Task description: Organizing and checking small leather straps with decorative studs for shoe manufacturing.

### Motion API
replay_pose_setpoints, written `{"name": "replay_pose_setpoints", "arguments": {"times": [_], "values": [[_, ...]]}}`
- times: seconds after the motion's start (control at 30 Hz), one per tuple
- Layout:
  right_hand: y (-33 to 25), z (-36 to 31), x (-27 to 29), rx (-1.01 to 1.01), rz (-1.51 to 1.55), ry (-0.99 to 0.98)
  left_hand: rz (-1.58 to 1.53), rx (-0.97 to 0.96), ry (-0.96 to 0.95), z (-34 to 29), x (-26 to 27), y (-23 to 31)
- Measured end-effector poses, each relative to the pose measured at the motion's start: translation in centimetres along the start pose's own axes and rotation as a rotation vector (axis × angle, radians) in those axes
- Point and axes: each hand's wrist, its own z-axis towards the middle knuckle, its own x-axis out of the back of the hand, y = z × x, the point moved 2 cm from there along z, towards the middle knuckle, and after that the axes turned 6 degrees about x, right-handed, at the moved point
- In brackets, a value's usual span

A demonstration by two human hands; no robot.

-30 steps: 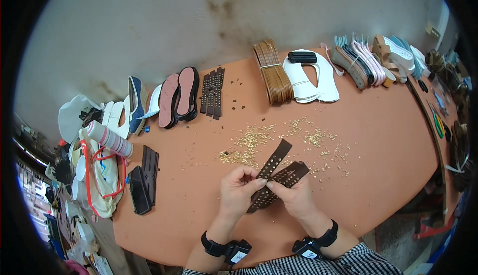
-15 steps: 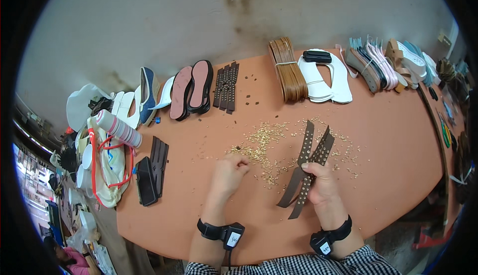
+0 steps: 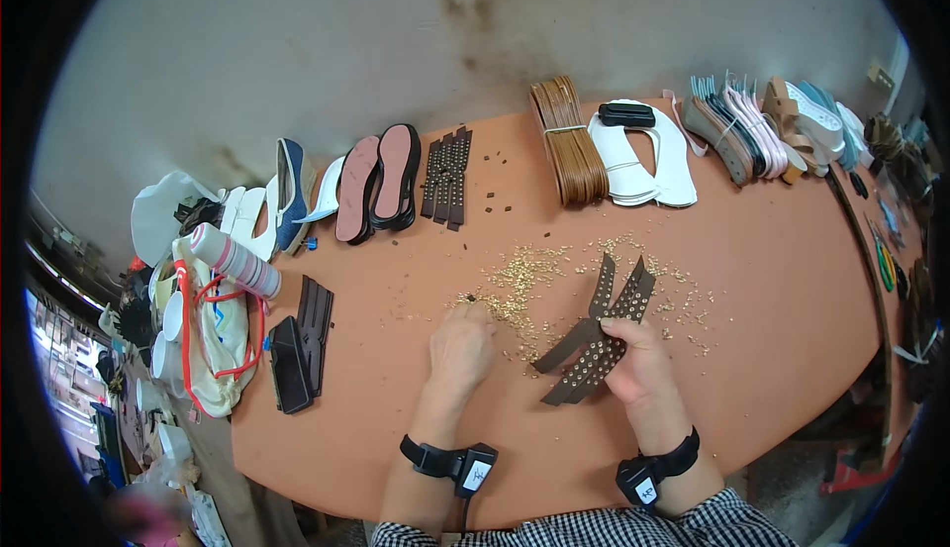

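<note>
My right hand (image 3: 641,367) grips crossed dark brown straps (image 3: 594,354) over the table, thumb on top where they cross. Small gold studs run in rows along them. My left hand (image 3: 462,351) is closed, its knuckles up and its fingertips down at the left edge of a pile of loose gold studs (image 3: 520,278). Whatever those fingers hold is hidden. A tiny dark bit shows just beyond them.
Studded strips (image 3: 446,179), pink-topped soles (image 3: 398,169), a bundle of brown strips (image 3: 569,141) and white sole-shaped sheets (image 3: 678,166) line the table's back. On the left lie plain dark strips (image 3: 315,324), a black case (image 3: 290,369) and a red-trimmed bag (image 3: 223,349).
My left hand has turned knuckles up and reached slightly forward to the studs. In my right hand, the straps have tilted, their lower ends swinging up and left.
</note>
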Motion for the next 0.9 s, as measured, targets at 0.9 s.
{"name": "replay_pose_setpoints", "arguments": {"times": [0.9], "values": [[1.7, -0.2, -0.5, -0.026, -0.082, -0.020, -0.771, -0.010, -0.027, -0.6, 0.3, 1.4]]}}
